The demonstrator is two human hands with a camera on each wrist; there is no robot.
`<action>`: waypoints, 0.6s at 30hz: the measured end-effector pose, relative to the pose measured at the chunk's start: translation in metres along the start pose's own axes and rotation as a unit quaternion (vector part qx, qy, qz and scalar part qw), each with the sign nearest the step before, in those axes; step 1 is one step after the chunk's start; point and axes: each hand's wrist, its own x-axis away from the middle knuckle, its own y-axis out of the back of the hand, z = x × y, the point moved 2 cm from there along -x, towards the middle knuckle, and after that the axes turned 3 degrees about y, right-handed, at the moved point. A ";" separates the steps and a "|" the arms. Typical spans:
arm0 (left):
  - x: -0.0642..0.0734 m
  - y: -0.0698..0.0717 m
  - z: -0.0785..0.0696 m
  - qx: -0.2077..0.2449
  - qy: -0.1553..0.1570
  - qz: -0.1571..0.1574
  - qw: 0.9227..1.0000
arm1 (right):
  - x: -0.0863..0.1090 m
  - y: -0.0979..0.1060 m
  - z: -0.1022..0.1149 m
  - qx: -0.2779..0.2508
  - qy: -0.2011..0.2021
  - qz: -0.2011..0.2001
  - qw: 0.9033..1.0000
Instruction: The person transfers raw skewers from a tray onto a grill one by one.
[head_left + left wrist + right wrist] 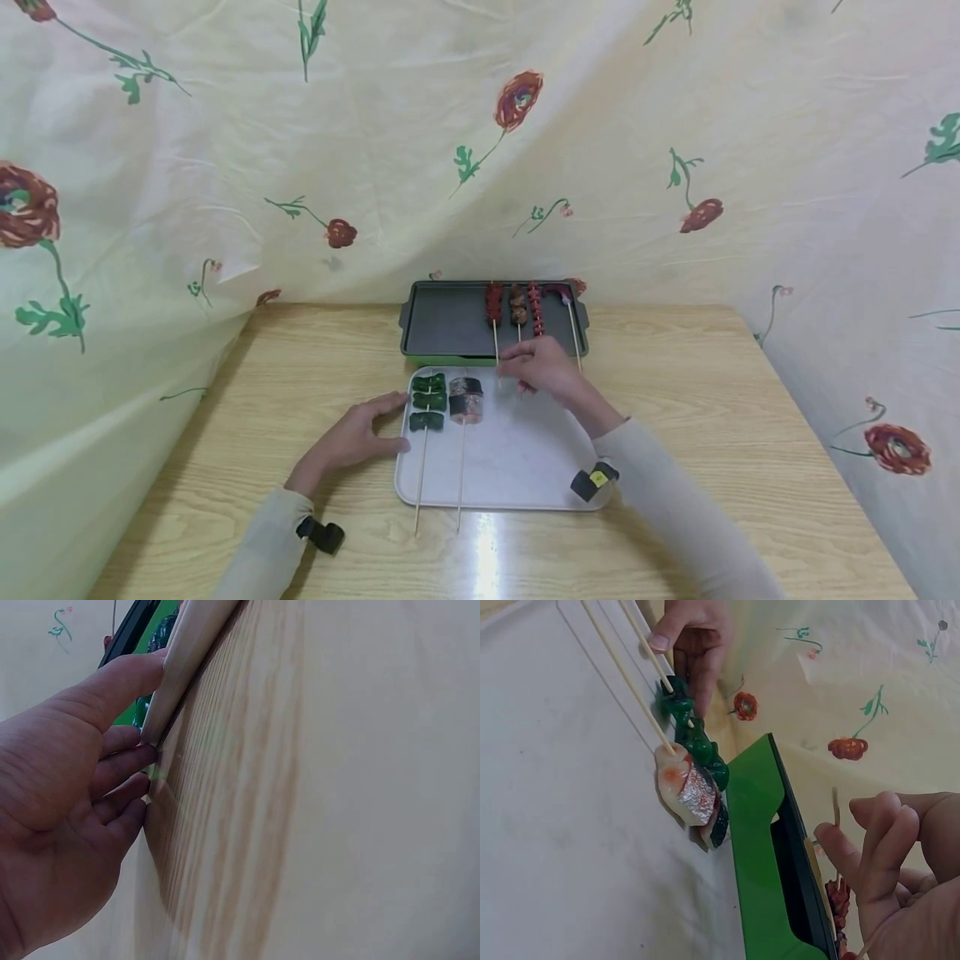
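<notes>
My left hand rests its spread fingers and thumb against the left edge of the white tray. On that tray, a skewer of dark green pieces lies beside a fish skewer, sticks towards me. Over the tray's far edge, my right hand has its thumb and index finger about the stick end of a red meat skewer. The right wrist view shows that stick between their tips. The skewer's meat lies on the dark griddle.
Also on the griddle are a brown meat skewer, a skewer of small red pieces and a purplish-red skewer. The griddle's green side stands right behind the tray. Floral cloth hangs behind the wooden table.
</notes>
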 end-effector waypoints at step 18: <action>0.001 0.000 -0.001 -0.001 -0.002 0.001 1.000 | 0.030 0.003 -0.001 0.025 0.071 -0.025 0.997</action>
